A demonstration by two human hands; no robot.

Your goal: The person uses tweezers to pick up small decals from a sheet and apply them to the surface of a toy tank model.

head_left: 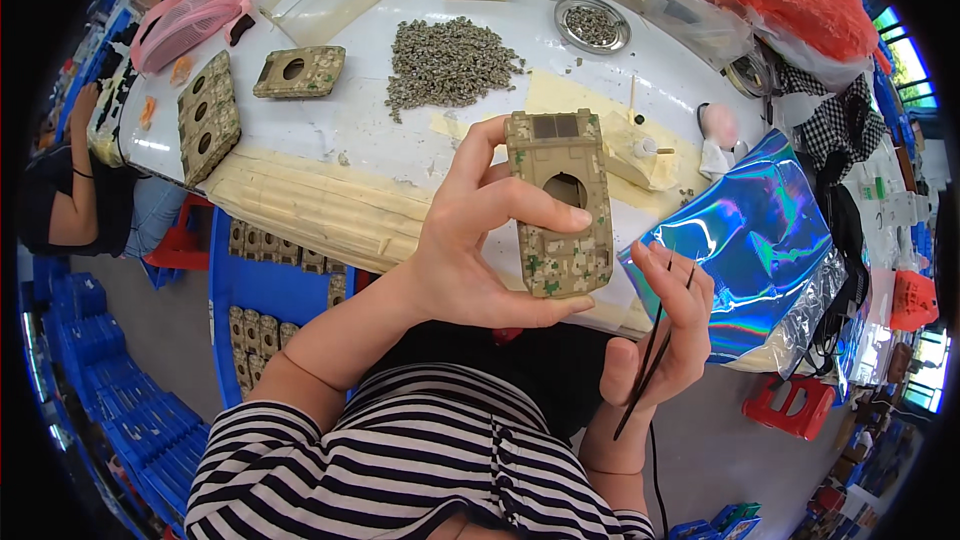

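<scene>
My left hand (470, 225) grips a camouflage-patterned toy vehicle hull (562, 250) with a round hole in its top, holding it up over the front of the table. The thumb lies across the hull by the hole, and other fingers brace its ends. Just right of it, my right hand (680, 325) holds dark tweezers (650, 358), with their thin tips pointing up and apart from the hull. On the table beyond lies a heap of small grey-brown parts (448, 62). More of such bits fill a round metal dish (592, 24).
Two more camouflage hulls, one short (300, 72) and one long (209, 120), lie at the left near a pink fan (190, 28). Below the table edge, a blue tray (270, 285) holds several hulls. A shiny holographic sheet (745, 240) covers the right edge. At far left sits another person (85, 180).
</scene>
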